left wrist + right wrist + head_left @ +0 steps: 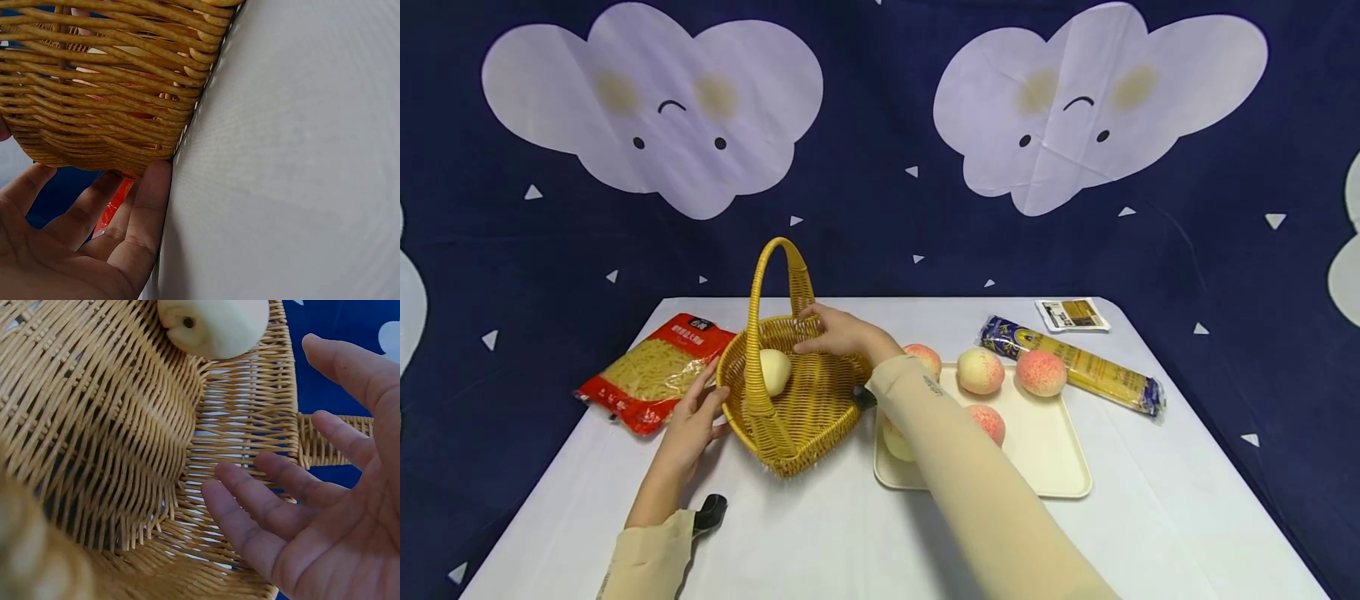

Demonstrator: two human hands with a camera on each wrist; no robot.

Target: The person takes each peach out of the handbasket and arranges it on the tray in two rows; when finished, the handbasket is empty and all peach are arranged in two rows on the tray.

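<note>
A yellow wicker basket with a tall arched handle stands left of centre. One pale peach lies inside it, towards the left wall. My left hand is at the basket's left side; in the left wrist view its extended fingers touch the woven wall. Reaching over the basket from the right, my right hand holds nothing. Its fingers are spread above the inside of the far wall, apart from the peach in the right wrist view.
A cream tray on the right bears several pink and pale peaches, partly hidden by my right sleeve. Behind it lie a long pack of noodles and a small flat packet. A red bag of pasta lies beyond my left hand.
</note>
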